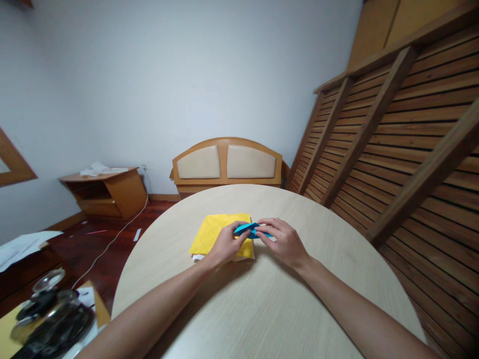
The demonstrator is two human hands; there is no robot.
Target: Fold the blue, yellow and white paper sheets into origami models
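Between my two hands is a small piece of folded blue paper [245,228], held just above the table. My left hand [227,243] pinches its left end with thumb and fingers. On the other side, my right hand [282,239] grips the right end, its fingertips closed on the paper. Part of the fold is hidden behind the fingers. Yellow paper [217,230] lies flat on the table under and beyond my left hand, with white sheet edges showing beneath it.
The round pale wooden table [239,319] fills the foreground. A headboard [223,149] stands behind it, and a slatted wooden frame [374,129] leans at the right. At the left are a low cabinet [129,194], a white cable [116,237] and a cluttered side surface.
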